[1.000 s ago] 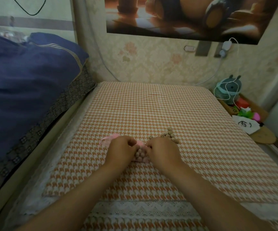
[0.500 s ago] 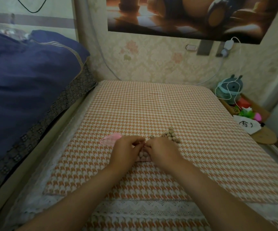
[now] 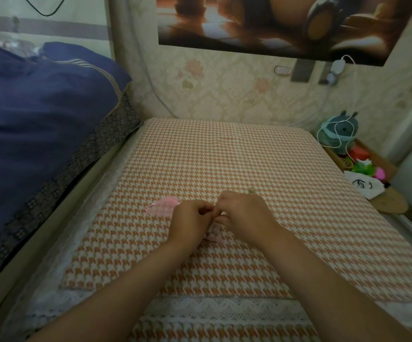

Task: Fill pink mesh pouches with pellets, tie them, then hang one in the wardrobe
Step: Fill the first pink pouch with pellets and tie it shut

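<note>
Gripping from both sides, the person's left hand (image 3: 190, 222) and right hand (image 3: 248, 214) meet knuckle to knuckle over a filled pouch (image 3: 214, 235) of pink mesh. Each grip is closed on its top, with the fingers curled in and pinching. It may be the drawstring they hold rather than the mesh itself, for the fingertips hide that spot. The pouch sits on the table (image 3: 298, 230) between the two wrists, nearer the near edge than the far one and about midway between the left and right edges, and its bulging lower end shows round pellets through the net. A second pouch (image 3: 162, 204), flat and slack, lies just beyond the left hand on the side toward the left edge. A few loose tan pellets (image 3: 251, 191) peep out past the right hand's knuckles on its far side, and the hand covers the rest of that spot. An orange-and-cream houndstooth cloth (image 3: 212, 149) covers the table, and a white lace strip (image 3: 224, 307) runs along the near edge under both forearms. Along the left edge stands a bed (image 3: 59, 201), heaped with a navy quilt (image 3: 39, 119) that has a patterned border. Above the far edge, a dark poster (image 3: 274, 23) hangs on flowered wallpaper, with a white charger (image 3: 337, 66) plugged in below its right end. Off the far right corner sits a teal plush toy (image 3: 340, 134).
</note>
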A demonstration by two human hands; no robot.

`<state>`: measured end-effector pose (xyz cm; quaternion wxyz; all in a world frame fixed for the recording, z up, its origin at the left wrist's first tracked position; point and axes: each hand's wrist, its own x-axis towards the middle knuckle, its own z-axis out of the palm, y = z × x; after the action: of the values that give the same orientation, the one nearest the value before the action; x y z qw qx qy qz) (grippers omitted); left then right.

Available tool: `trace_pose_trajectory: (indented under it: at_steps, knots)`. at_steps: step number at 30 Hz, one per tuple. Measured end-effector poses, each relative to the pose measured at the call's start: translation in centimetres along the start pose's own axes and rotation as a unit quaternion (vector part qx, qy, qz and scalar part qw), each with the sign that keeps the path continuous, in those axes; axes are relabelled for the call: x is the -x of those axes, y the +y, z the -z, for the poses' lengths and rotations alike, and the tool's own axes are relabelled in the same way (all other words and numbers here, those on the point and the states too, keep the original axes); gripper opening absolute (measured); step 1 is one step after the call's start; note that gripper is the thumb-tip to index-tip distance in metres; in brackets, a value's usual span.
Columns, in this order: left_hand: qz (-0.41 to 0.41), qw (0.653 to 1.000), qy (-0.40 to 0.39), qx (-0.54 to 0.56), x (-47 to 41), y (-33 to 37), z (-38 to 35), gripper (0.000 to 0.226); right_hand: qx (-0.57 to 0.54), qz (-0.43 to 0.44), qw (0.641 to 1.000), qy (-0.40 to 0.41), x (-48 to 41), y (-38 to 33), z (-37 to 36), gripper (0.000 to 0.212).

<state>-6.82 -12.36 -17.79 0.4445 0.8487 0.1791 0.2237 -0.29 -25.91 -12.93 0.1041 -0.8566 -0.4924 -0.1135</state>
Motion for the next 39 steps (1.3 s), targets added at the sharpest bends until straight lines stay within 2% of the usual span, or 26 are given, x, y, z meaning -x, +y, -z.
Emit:
trace_pose_trajectory:
  at_steps: [3,6,12,15,18,21,24,27,29,33,37,39]
  knots:
    - [-0.03,0.999,-0.016,-0.014,0.1,0.1,0.3,0.012,-0.025,0.008,0.998,0.049,-0.1,0.3,-0.7,0.004]
    - [-0.046,0.999,-0.022,-0.014,0.1,-0.2,0.4,0.011,-0.081,-0.043,0.995,0.026,-0.2,0.7,-1.1,0.007]
    - [-0.044,0.999,-0.021,-0.013,0.1,-0.6,0.6,0.011,-0.202,-0.137,0.969,0.039,-0.4,0.8,-1.6,0.009]
    - [-0.044,0.998,0.019,-0.032,0.5,-0.3,0.6,0.008,-0.331,-0.231,0.914,0.036,-1.0,0.3,-2.0,0.009]
    - [-0.086,0.994,0.04,-0.054,1.1,-0.2,0.6,0.008,-0.452,-0.344,0.823,-0.01,-1.3,-0.3,-2.4,0.012]
    - [-0.124,0.988,0.058,-0.071,1.5,-0.5,0.4,0.013,-0.549,-0.408,0.728,-0.054,-1.3,-0.9,-2.4,0.011]
    - [-0.164,0.98,0.076,-0.083,1.6,-0.9,0.4,0.024,-0.589,-0.438,0.675,-0.071,-1.3,-0.9,-2.3,0.005]
    - [-0.198,0.972,0.065,-0.106,1.6,-1.2,0.5,0.021,-0.6,-0.463,0.646,-0.089,-1.3,-0.8,-2.2,0.006]
    - [-0.198,0.972,0.063,-0.11,1.6,-1.2,0.6,0.019,-0.597,-0.461,0.649,-0.095,-1.3,-0.6,-2.1,0.004]
    - [-0.176,0.977,0.045,-0.108,1.3,-0.9,0.7,0.013,-0.573,-0.427,0.695,-0.084,-1.2,-0.1,-2.4,0.006]
    - [-0.118,0.989,0.022,-0.084,0.7,-0.8,0.9,0.006,-0.525,-0.363,0.768,-0.055,-1.0,0.0,-2.1,0.006]
    - [-0.074,0.994,-0.018,-0.072,0.6,-0.4,1.3,0.005,-0.461,-0.31,0.83,-0.057,-0.9,0.2,-1.6,0.006]
